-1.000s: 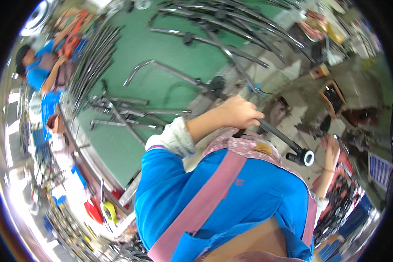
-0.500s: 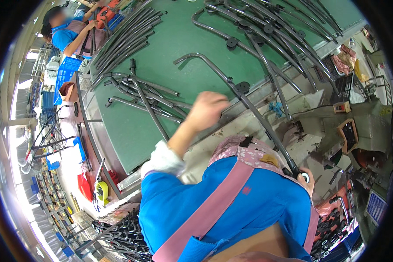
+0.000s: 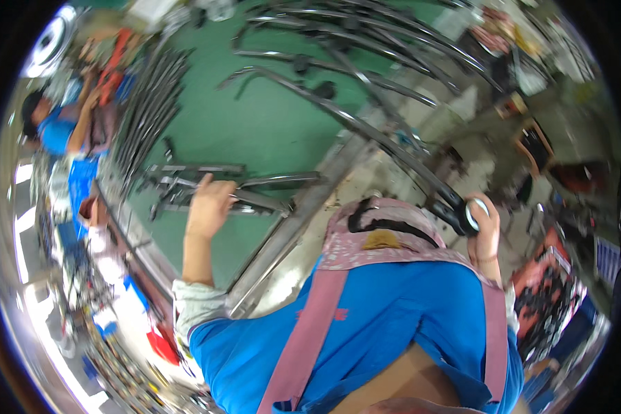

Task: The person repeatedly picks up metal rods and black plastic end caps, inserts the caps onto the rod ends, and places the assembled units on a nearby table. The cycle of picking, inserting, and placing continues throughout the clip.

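Note:
My right hand [image 3: 484,228] is wrapped around the near end of a long dark metal tube [image 3: 386,143]. Black fittings [image 3: 450,212] and a white round end piece [image 3: 476,214] show beside its fingers. The tube slants away to the far left, and its bent end reaches over the green table. On the left, my left hand [image 3: 212,201] has its fingers curled down on a small pile of short metal tubes [image 3: 262,199]. It seems closed on one of them, though blur and the hand itself hide the exact contact.
More bent tubes with black brackets [image 3: 366,27] lie across the far side of the green table [image 3: 214,117]. A bundle of straight tubes [image 3: 148,114] lies at its left. Beyond it a co-worker in blue [image 3: 58,131] handles something orange. Bins stand at right.
My left hand has moved left and down onto the pile of short tubes. My right hand still holds the long tube and shows more fully. The whole view has shifted.

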Demonstrator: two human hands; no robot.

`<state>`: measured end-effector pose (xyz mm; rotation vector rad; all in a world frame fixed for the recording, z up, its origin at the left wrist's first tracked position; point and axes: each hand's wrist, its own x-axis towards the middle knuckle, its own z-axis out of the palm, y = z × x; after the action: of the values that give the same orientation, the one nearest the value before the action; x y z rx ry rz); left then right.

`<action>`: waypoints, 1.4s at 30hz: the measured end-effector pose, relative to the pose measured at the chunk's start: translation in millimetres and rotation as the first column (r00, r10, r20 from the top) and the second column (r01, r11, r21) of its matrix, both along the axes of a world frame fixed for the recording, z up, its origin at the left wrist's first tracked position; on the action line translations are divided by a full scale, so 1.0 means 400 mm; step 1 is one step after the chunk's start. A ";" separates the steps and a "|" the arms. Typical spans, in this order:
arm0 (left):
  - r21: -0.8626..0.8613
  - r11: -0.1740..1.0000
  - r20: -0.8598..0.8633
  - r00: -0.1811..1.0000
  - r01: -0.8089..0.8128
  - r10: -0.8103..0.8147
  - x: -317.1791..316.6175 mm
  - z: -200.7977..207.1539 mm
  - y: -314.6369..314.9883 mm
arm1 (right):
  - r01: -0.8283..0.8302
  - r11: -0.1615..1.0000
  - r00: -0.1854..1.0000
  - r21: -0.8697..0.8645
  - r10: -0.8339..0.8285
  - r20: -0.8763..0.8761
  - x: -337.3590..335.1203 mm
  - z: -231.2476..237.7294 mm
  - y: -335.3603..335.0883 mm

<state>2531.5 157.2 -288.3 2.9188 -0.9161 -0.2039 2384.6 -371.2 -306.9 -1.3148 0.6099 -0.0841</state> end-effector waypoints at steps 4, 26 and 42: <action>-0.219 0.961 0.115 0.982 0.169 -0.147 0.122 0.088 -0.220 | 0.074 0.992 0.994 0.099 -0.081 0.078 0.030 0.030 0.004; -0.387 0.727 -0.001 0.788 0.568 -0.616 0.217 0.040 -0.643 | 0.247 0.967 0.926 0.062 -0.255 0.278 0.016 0.083 0.016; -0.302 0.700 -0.106 0.707 0.648 -0.700 0.163 0.065 -0.705 | 0.193 0.978 0.955 0.075 -0.205 0.214 0.024 0.090 0.042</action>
<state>2596.6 -124.8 -262.1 2.1441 -1.7946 -0.4011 2394.2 -354.4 -270.8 -1.1697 0.5490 -0.3726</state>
